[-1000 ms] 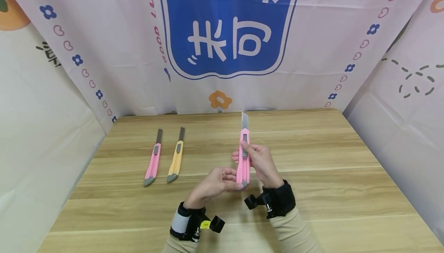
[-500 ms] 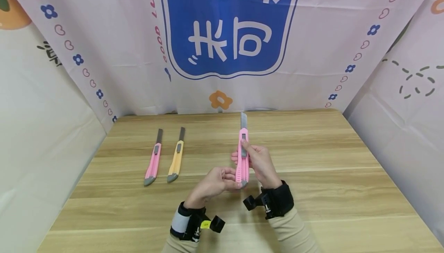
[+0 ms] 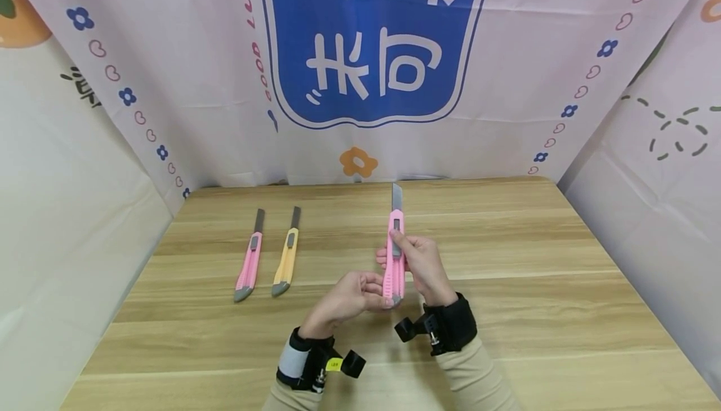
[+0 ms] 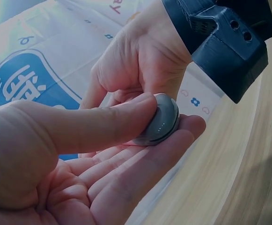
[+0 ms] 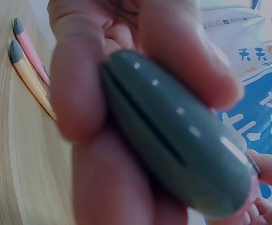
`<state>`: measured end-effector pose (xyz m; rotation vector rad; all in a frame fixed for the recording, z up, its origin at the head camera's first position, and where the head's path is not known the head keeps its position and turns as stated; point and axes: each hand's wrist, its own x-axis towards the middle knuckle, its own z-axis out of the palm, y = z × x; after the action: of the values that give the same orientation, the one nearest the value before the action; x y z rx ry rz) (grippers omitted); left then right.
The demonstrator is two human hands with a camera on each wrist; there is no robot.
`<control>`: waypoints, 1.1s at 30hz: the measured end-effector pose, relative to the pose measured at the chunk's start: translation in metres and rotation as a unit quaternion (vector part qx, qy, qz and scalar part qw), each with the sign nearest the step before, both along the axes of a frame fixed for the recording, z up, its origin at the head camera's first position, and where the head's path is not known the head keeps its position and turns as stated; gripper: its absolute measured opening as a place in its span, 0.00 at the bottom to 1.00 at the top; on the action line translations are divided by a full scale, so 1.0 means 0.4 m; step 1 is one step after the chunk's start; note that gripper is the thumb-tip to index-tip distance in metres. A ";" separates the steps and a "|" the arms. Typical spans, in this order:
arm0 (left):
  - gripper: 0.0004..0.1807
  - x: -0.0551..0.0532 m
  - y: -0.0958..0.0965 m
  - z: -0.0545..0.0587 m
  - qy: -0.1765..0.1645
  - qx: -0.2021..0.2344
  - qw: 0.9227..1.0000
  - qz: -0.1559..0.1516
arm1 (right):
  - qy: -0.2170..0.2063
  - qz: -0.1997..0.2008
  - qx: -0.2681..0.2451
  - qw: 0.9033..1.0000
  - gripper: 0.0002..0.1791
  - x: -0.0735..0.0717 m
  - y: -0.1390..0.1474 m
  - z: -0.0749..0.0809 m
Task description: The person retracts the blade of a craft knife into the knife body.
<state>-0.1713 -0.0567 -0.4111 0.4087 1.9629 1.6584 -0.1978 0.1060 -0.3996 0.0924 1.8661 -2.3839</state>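
A pink utility knife (image 3: 393, 267) is held up over the table with its silver blade (image 3: 397, 197) out and pointing to the far side. My right hand (image 3: 426, 267) grips its handle, with the thumb on the grey slider. At the lower end, my left hand (image 3: 350, 295) pinches the knife's grey end cap (image 4: 163, 123) between thumb and fingers. That end cap fills the middle of the right wrist view, close to the camera. To the left lie a second pink utility knife (image 3: 249, 264) and a yellow utility knife (image 3: 285, 261), side by side, blades out.
The wooden table (image 3: 535, 311) extends around both hands. A printed cloth (image 3: 496, 142) hangs along its far edge, and pale cloth also covers both sides. Each wrist wears a black strap with a small camera mount (image 3: 414, 328).
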 end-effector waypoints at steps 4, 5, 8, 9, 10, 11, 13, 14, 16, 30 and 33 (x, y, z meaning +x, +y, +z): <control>0.17 0.002 0.001 0.000 -0.001 -0.002 1.000 -0.002 | 0.001 0.008 0.002 1.000 0.26 -0.001 0.001 -0.002; 0.17 0.002 0.001 0.000 -0.001 -0.001 1.000 -0.002 | 0.001 0.010 0.002 1.000 0.25 -0.001 0.001 -0.002; 0.17 0.003 0.001 -0.001 -0.003 -0.003 1.000 -0.002 | 0.001 0.012 -0.001 1.000 0.25 -0.003 0.000 -0.004; 0.17 0.003 0.000 -0.001 -0.002 -0.003 1.000 -0.002 | 0.000 0.013 -0.002 1.000 0.24 -0.003 0.000 -0.005; 0.17 0.003 0.000 -0.002 -0.001 -0.004 1.000 -0.002 | 0.001 0.014 -0.004 1.000 0.24 -0.003 0.000 -0.006; 0.17 0.003 0.000 -0.002 -0.001 -0.004 1.000 -0.003 | 0.003 0.016 -0.005 1.000 0.24 -0.004 0.001 -0.008; 0.17 0.003 -0.001 -0.003 0.003 -0.006 1.000 -0.004 | 0.004 0.018 -0.006 1.000 0.24 -0.004 0.001 -0.010; 0.17 0.002 -0.002 -0.003 0.003 -0.006 1.000 -0.004 | 0.004 0.019 -0.007 1.000 0.25 -0.004 0.001 -0.011; 0.17 0.002 -0.002 -0.004 0.003 -0.008 1.000 -0.002 | 0.005 0.018 -0.004 1.000 0.25 -0.003 0.000 -0.011; 0.18 -0.003 0.002 -0.001 -0.022 0.008 1.000 0.018 | -0.052 0.016 0.028 0.998 0.31 -0.006 -0.004 -0.006; 0.18 -0.003 0.004 -0.003 -0.021 0.008 1.000 0.016 | -0.053 0.015 0.030 0.998 0.30 -0.006 -0.005 -0.011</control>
<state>-0.1727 -0.0551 -0.4123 0.3480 1.9361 1.6901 -0.2001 0.1042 -0.4038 0.1896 1.8762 -2.2575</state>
